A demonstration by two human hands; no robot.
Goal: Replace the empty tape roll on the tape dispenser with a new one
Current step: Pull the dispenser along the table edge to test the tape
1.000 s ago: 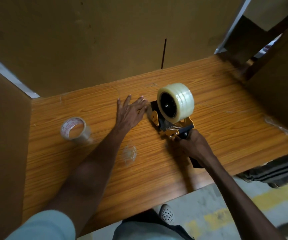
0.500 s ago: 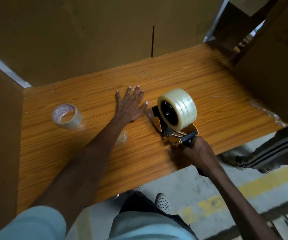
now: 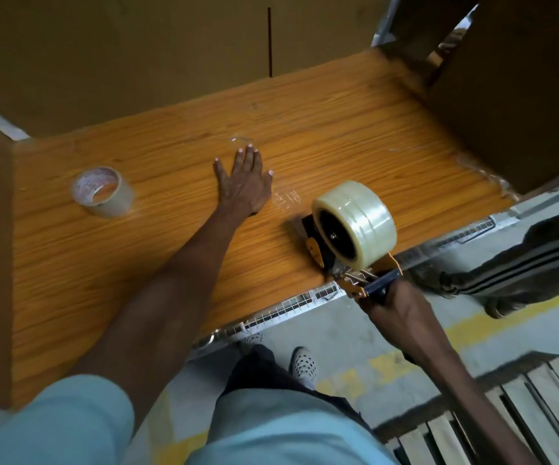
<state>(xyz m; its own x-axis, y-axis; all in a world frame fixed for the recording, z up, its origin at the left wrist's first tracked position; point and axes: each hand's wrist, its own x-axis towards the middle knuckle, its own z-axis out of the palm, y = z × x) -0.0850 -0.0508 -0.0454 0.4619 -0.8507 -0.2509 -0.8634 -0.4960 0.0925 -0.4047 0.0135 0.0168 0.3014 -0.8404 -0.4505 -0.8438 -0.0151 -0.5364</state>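
Observation:
A full clear tape roll (image 3: pixel 360 219) sits mounted on the black and orange tape dispenser (image 3: pixel 318 241), which stands near the front edge of the wooden table (image 3: pixel 338 129). My right hand (image 3: pixel 387 302) grips the dispenser's handle below the table edge. My left hand (image 3: pixel 245 184) lies flat on the table with fingers spread, left of the dispenser and apart from it. A strip of clear tape (image 3: pixel 286 198) stuck to the wood runs from my left hand toward the dispenser. The nearly empty tape roll (image 3: pixel 102 191) lies on its side at the far left.
Brown cardboard walls (image 3: pixel 137 45) close off the back and left of the table, and a cardboard box (image 3: pixel 523 78) stands at the right. Another person's striped trouser leg (image 3: pixel 513 270) and a wooden pallet (image 3: pixel 493 414) are on the floor to the right.
My right hand has drawn the dispenser back toward the table's front edge, away from my left hand. The left hand stays pressed flat on the table.

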